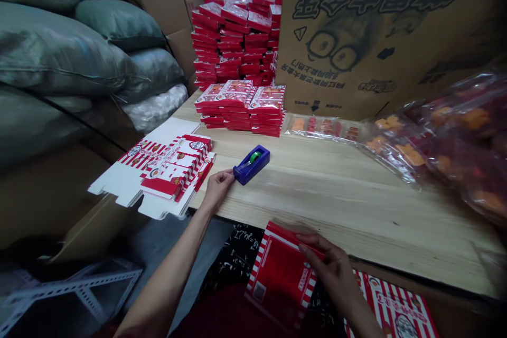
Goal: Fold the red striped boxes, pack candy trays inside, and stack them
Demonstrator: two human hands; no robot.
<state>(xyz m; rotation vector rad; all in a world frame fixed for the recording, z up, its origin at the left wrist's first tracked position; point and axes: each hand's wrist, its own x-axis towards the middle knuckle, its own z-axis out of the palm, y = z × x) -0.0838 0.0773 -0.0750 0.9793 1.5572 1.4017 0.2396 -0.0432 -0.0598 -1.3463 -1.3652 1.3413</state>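
Observation:
My left hand (220, 187) reaches over the table with its thumb and fingers pinched at the front end of a blue tape dispenser (252, 165), where the tape comes off. The strip itself is too small to make out clearly. A green roll (255, 157) sits inside the dispenser. In my right hand (330, 264) is a flat red box (277, 274) with striped red-and-white edges, tilted over my lap at the table's front edge. My right fingers grip its upper right side, slightly blurred.
Flat printed cartons (174, 169) lie at the table's left. Stacked packed boxes (241, 103) stand at the back, with a taller pile (237, 37) behind. Clear bags of candy (407, 153) lie right, before a big cardboard box (376, 37). Another striped carton (396, 306) sits below the table edge.

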